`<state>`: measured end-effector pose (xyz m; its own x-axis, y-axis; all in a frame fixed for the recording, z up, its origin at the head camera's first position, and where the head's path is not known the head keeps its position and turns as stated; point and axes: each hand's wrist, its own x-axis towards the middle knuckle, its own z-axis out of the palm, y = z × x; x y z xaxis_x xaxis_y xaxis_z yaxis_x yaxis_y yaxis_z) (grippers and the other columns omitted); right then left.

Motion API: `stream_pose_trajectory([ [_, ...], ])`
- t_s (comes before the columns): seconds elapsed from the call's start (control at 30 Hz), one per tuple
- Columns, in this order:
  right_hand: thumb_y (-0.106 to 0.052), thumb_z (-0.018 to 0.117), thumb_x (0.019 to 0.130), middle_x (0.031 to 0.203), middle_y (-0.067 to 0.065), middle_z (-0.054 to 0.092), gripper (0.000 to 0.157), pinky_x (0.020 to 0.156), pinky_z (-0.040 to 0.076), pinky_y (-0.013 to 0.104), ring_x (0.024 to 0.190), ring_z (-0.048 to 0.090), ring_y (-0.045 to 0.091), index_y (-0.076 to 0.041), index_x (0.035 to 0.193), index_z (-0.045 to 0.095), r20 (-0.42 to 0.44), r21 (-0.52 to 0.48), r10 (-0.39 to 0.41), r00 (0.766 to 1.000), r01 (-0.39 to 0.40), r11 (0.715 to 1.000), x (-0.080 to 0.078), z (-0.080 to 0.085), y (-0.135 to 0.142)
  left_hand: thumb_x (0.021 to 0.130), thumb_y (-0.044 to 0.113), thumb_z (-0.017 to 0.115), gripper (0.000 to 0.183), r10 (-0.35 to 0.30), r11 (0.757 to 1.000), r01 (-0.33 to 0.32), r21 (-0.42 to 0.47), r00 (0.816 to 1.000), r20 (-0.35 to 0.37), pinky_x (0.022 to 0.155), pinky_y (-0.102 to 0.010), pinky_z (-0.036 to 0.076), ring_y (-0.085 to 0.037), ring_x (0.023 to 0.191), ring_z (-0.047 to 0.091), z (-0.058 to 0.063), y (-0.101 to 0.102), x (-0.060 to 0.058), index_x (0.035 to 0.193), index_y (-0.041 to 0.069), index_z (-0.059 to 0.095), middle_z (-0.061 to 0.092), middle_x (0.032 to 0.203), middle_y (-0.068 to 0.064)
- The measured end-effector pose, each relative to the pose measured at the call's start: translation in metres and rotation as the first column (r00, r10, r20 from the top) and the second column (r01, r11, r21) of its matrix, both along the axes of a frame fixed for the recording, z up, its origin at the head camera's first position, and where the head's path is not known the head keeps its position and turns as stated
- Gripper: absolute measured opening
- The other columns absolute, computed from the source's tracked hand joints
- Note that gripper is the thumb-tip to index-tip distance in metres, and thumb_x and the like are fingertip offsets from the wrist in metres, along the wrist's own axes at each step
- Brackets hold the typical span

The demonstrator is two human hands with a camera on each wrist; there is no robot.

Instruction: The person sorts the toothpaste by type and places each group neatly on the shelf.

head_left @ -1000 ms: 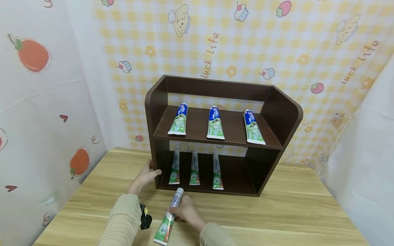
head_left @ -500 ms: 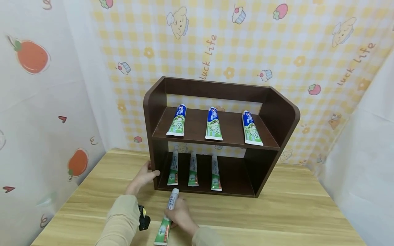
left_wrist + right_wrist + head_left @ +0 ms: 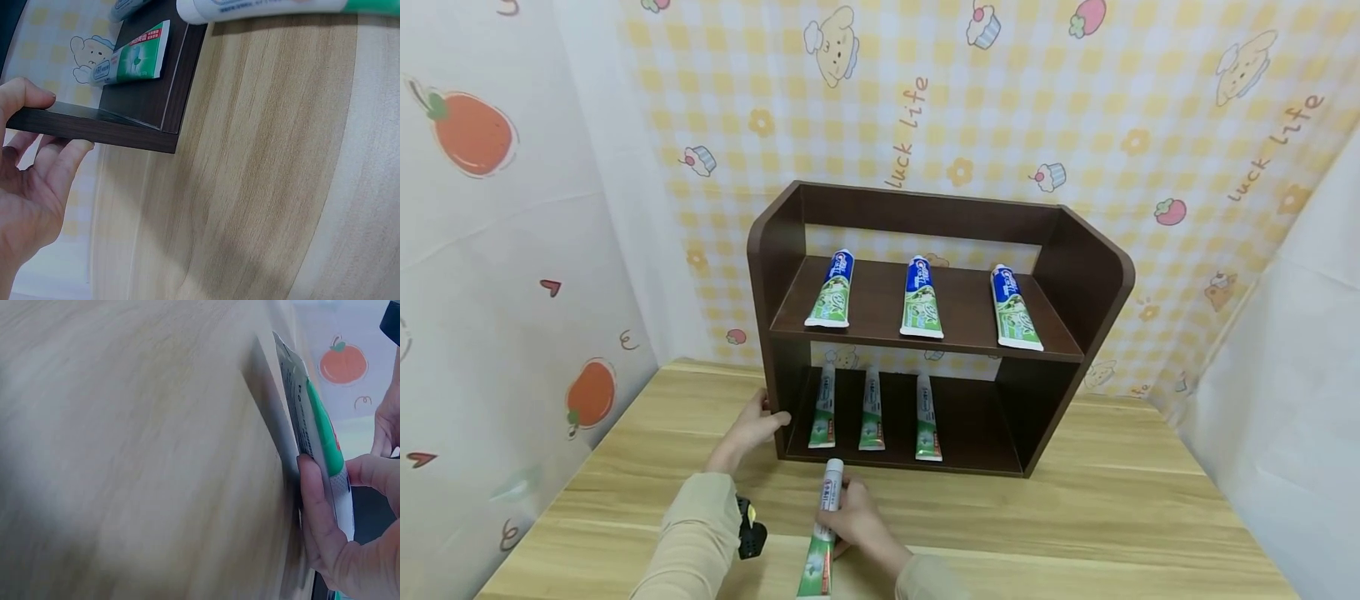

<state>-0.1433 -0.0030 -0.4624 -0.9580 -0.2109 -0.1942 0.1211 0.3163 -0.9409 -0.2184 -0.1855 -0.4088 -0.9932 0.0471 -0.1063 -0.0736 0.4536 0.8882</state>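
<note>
My left hand [image 3: 751, 429] grips the left side panel of a dark brown two-tier shelf [image 3: 898, 348]; in the left wrist view the thumb lies on the panel's inner face and the fingers on its outer face. Between the thumb and fingers of my right hand [image 3: 859, 515] is a green and white toothpaste tube [image 3: 817, 560], its cap pointing at the shelf's front edge. The right wrist view shows this tube [image 3: 322, 425] held a little above the wood. Three similar toothpaste tubes [image 3: 872, 417] lie on the lower tier, caps to the back.
On the upper tier lie three blue and green toothpaste tubes [image 3: 921, 300], spaced apart. The lower tier's bare board [image 3: 973, 425] extends right of its tubes. Under the shelf is a wooden table [image 3: 1075, 517], with a patterned cloth [image 3: 700, 108] hanging behind.
The held tube's flat crimped end has swung right, so the tube now points more directly toward the shelf. My left hand stays on the side panel. The head view shifts slightly.
</note>
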Motion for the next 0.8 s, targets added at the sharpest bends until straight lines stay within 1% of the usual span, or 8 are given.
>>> stream_pose_trajectory([
  [0.13, 0.006, 0.062, 0.073, 0.08, 0.013, 0.06, 0.063, 0.042, 0.052, 0.033, 0.056, 0.061, 0.019, 0.014, 0.127, 0.03, 0.024, -0.031, 0.016, 1.0, -0.016, 0.999, 0.0, 0.002, 0.008, 0.086, 0.011, 0.048, 0.043, -0.002, 1.0, 0.002, 0.005, 1.0, 0.004, 0.088, -0.048, 0.046, -0.043, 0.117, 0.042, 0.0, 0.0, 0.0, 0.122, -0.007, 0.032, 0.036, 0.128, -0.031],
  [0.4, 0.005, 0.063, 0.073, 0.083, 0.015, 0.061, 0.065, 0.043, 0.052, 0.035, 0.057, 0.063, 0.023, 0.012, 0.129, 0.029, 0.046, -0.044, 0.006, 0.999, -0.004, 0.999, -0.004, 0.003, 0.025, 0.087, 0.013, 0.048, 0.044, -0.001, 1.0, 0.001, 0.004, 1.0, 0.028, 0.093, -0.052, 0.041, -0.045, 0.121, 0.038, 0.001, -0.001, 0.001, 0.123, -0.006, 0.031, 0.034, 0.13, -0.031],
  [0.6, 0.003, 0.064, 0.073, 0.085, 0.016, 0.059, 0.064, 0.043, 0.052, 0.035, 0.054, 0.061, 0.02, 0.011, 0.127, 0.031, 0.05, -0.032, -0.016, 0.999, 0.018, 0.999, -0.008, 0.009, 0.042, 0.086, 0.012, 0.048, 0.042, -0.004, 1.0, 0.003, 0.018, 1.0, 0.017, 0.091, -0.05, 0.044, -0.044, 0.119, 0.04, 0.0, 0.0, 0.001, 0.121, -0.006, 0.033, 0.036, 0.128, -0.03],
  [0.8, 0.004, 0.063, 0.072, 0.089, 0.018, 0.055, 0.066, 0.044, 0.053, 0.035, 0.055, 0.059, 0.017, 0.011, 0.128, 0.029, 0.046, -0.05, -0.042, 0.998, 0.044, 0.998, -0.013, 0.013, 0.059, 0.087, 0.013, 0.047, 0.042, -0.006, 1.0, 0.005, 0.025, 0.999, 0.036, 0.094, -0.052, 0.041, -0.044, 0.122, 0.037, -0.001, -0.002, -0.001, 0.122, -0.004, 0.032, 0.034, 0.131, -0.029],
])
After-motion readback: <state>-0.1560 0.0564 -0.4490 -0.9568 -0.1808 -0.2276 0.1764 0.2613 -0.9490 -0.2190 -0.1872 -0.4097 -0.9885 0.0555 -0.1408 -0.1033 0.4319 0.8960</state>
